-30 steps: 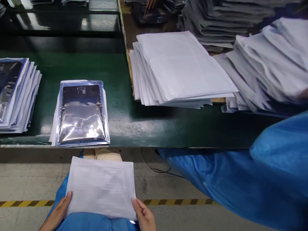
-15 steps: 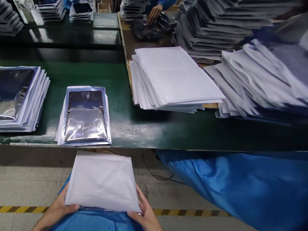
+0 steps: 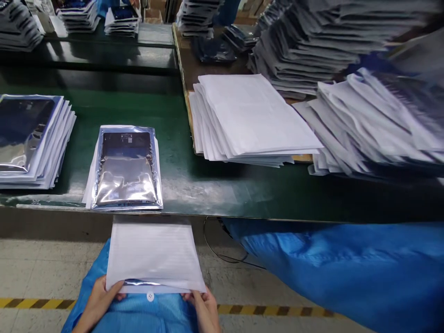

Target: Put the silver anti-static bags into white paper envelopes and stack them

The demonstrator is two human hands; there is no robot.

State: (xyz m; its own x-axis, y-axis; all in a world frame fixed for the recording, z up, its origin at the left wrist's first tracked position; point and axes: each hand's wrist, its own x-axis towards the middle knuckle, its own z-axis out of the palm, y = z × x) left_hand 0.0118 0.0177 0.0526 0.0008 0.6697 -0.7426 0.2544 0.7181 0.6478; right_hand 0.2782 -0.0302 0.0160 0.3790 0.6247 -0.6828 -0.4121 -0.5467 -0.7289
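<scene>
The white foam pouch [image 3: 154, 256] lay flat over the person's lap, pinched at its near edge by both hands: the left hand [image 3: 99, 303] closed on the near left corner, the right hand [image 3: 204, 307] on the near right corner, fingers curled under and thumbs on top. A strip of shiny silver bag [image 3: 145, 282] showed at that same edge, between the two grips, so something slim seemed to sit inside. It looked light and soft, the foam likely to bend or crease, the film slick and apt to slide out of the open mouth; holding both near corners and keeping it level seemed the safest hold. Under the hands lay the blue gown [image 3: 152, 314]. Just beyond the pouch's far edge a bagged dark panel [image 3: 126, 169] rested on the green belt [image 3: 208, 185]. Further out to the right of the grip sat a stack of white pouches [image 3: 249, 115], and close on the right a blue sleeve [image 3: 347, 268].
</scene>
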